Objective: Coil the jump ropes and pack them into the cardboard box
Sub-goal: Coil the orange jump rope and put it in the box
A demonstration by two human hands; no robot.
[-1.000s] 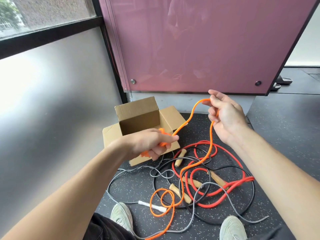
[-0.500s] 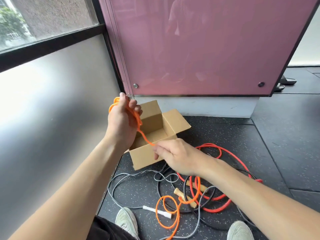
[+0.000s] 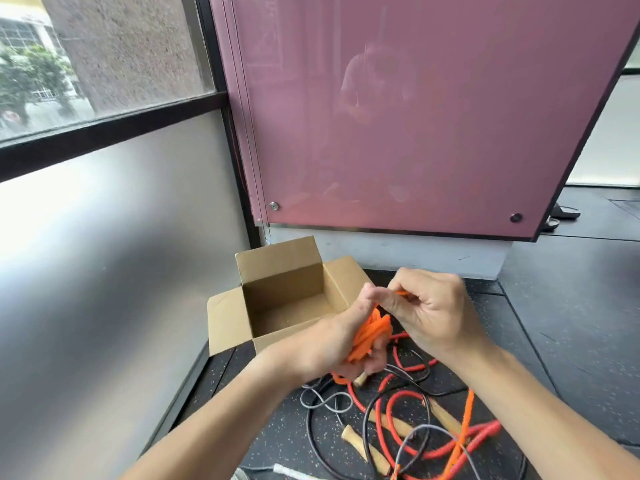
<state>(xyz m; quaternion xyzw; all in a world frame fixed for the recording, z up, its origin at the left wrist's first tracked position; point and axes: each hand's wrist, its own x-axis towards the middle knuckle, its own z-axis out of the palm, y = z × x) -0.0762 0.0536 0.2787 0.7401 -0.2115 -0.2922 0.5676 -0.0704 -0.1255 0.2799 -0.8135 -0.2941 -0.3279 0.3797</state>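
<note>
My left hand [image 3: 332, 344] grips a bundle of orange jump rope [image 3: 369, 332] coiled into several loops, just in front of the open cardboard box [image 3: 228, 317]. My right hand [image 3: 429, 306] is right beside it and pinches a strand of the same orange rope above the bundle. The rope's loose end trails down to the floor at the right [image 3: 465, 420]. The box interior looks bare. On the floor below lie tangled red [image 3: 393, 410], black [image 3: 311, 431] and grey [image 3: 323, 403] ropes with wooden handles [image 3: 349, 436].
A pink glass panel [image 3: 415, 116] stands behind the box, a frosted window wall [image 3: 104, 254] to the left. The speckled black mat [image 3: 571, 323] extends to the right. A white handle [image 3: 294, 474] lies at the bottom edge.
My left hand came down from beside the box to in front of it with the orange coil. My right hand rose from the floor ropes to meet it, laying another loop on.
</note>
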